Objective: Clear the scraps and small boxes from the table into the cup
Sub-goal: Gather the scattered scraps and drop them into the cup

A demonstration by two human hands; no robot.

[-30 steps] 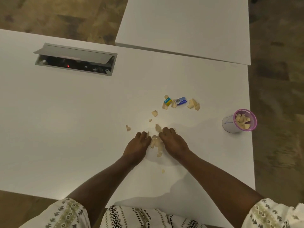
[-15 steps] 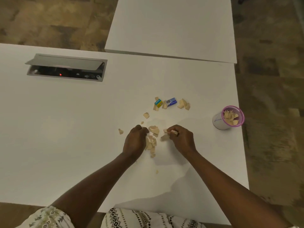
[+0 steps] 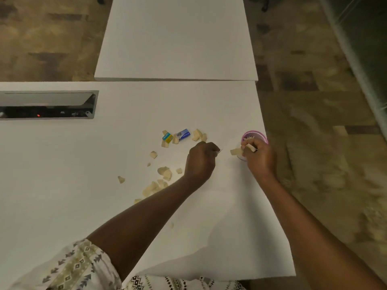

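Beige scraps (image 3: 165, 173) lie scattered on the white table (image 3: 83, 185). Two small boxes lie further back: a blue-yellow one (image 3: 167, 137) and a blue-white one (image 3: 183, 134). A pink-rimmed cup (image 3: 254, 135) stands near the table's right edge, partly hidden by my right hand (image 3: 258, 155), which holds beige scraps (image 3: 236, 151) at the cup's near side. My left hand (image 3: 202, 160) hovers left of the cup with its fingers curled; whether it holds scraps is hidden.
An open cable hatch (image 3: 48, 105) is set into the table at the left. A second white table (image 3: 178, 38) butts against the far side. The table's right edge runs just beyond the cup, with patterned floor (image 3: 324, 143) beside it.
Both hands left the scrap pile and moved right toward the cup. My right hand carried scraps to the cup; the view shifted so the cup sits closer to centre.
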